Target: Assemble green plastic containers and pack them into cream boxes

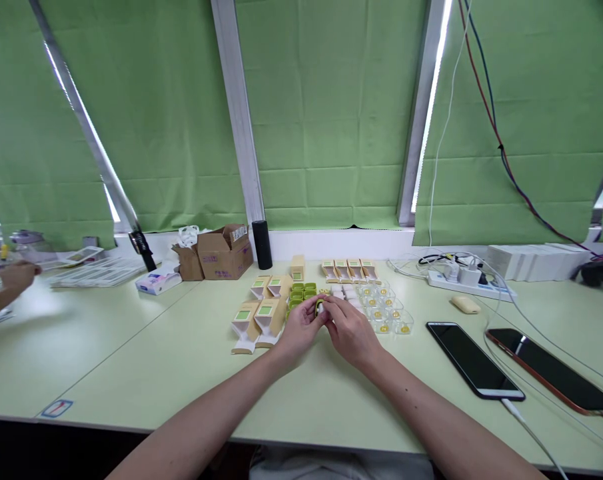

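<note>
Fingertips together above the table, my left hand (301, 328) and my right hand (351, 330) are both closed on a small rounded black and yellow-green piece (319, 307) with a white part. Its kind is too small to make out, and my fingers cover much of it. Just beyond my left hand lie several small green square trays (296, 295). Open cream cartons with green labels (270, 319) stand left of them. Small white pieces (350, 293) lie past my right hand, beside clear plastic cups (404, 324) with yellow centres.
More open cartons (351, 271) stand at the back. Two phones (474, 360) (556, 370) with cables lie right, near a power strip (468, 283). A cardboard box (226, 253), black cylinder (262, 245) and tissue pack (158, 282) stand left; another person's hand (18, 275) is far left.
</note>
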A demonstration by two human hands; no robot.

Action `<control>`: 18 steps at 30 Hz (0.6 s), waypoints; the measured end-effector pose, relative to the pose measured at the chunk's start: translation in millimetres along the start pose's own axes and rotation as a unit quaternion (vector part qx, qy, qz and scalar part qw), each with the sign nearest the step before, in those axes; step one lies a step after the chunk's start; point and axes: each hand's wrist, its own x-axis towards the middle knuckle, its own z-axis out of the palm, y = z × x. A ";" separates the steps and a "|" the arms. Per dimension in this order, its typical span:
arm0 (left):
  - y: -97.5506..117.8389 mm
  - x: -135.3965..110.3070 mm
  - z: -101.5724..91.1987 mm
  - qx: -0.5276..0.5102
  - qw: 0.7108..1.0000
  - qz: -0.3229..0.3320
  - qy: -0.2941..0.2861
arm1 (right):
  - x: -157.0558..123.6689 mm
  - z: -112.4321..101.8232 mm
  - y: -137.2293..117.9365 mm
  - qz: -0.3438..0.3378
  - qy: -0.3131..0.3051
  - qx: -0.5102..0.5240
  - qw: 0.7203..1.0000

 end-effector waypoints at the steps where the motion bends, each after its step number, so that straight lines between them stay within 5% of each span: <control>1: -0.1 0.0 -0.1 0.000 1.000 0.001 -0.001 | 0.0 0.2 -0.3 0.002 -0.001 0.000 1.000; 18: 0.8 0.0 4.2 -0.007 1.000 0.008 0.013 | 4.8 -2.1 -5.3 0.014 0.002 0.004 1.000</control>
